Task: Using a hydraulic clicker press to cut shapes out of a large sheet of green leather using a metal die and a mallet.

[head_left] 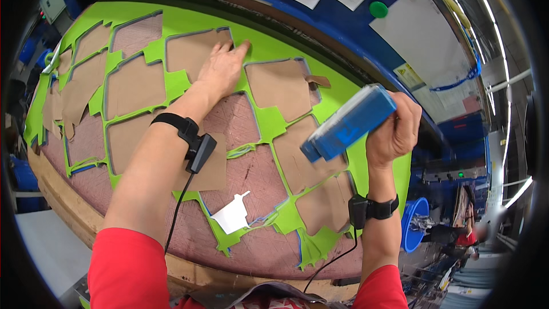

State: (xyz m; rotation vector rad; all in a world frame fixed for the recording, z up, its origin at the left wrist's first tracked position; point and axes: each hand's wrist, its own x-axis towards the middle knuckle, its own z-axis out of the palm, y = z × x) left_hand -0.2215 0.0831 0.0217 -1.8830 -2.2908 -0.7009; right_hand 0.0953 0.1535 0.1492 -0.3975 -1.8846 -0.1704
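My left hand (225, 66) rests with spread, slightly bent fingertips on a brown cut piece (186, 51) near the top middle of a perforated green sheet (91, 14). My right hand (394, 129) grips a long blue block (349, 126) with a pale top, held over the right part of the sheet. Other brown pieces (131, 88) fill openings in the green sheet, some askew. A pinkish, scored board (246, 171) shows through other openings. A small white scrap (231, 214) lies at the lower middle.
A wooden edge (54, 191) runs along the board's near side. Behind is a blue machine beam (349, 17) with papers attached. A blue bin (414, 223) holding scraps stands at the right, and a person in red (466, 238) is farther off at the right.
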